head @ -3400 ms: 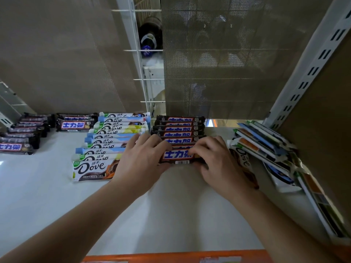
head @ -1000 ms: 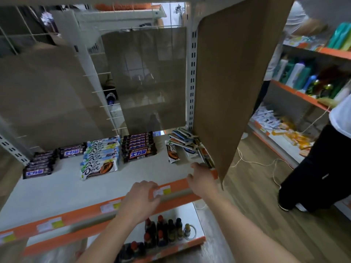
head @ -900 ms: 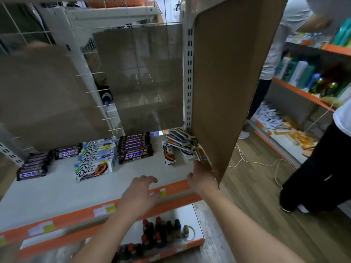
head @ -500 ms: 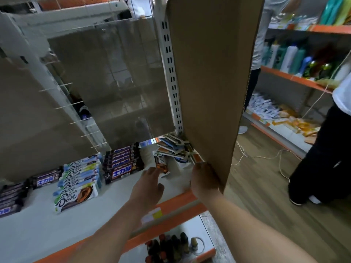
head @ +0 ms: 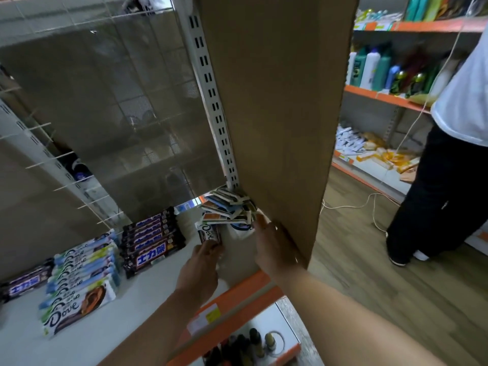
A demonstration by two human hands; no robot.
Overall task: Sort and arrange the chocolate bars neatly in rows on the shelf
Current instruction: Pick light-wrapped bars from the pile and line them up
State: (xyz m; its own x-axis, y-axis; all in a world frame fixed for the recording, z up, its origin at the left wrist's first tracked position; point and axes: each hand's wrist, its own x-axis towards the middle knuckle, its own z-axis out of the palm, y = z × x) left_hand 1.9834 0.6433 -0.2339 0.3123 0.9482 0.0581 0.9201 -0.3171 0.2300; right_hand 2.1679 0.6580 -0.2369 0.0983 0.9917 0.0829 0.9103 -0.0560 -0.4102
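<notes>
Standing upright along the right side, a flat brown cardboard panel (head: 277,114) crowds the corner where a loose heap of glossy bars (head: 227,207) lies. Neat rows of dark wrappers (head: 151,241) and pale wrappers (head: 81,276) lie further left on the smooth white shelf (head: 148,299). The left hand (head: 200,270) pinches the near end of a Dove bar (head: 208,232) beside the heap. The right hand (head: 274,247) reaches to the heap's edge against the cardboard; whether it grips anything cannot be told.

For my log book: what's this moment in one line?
left hand: pinches Dove bar end | right hand: at leaning bar pile, grip unclear | sorted rows: untouched
</notes>
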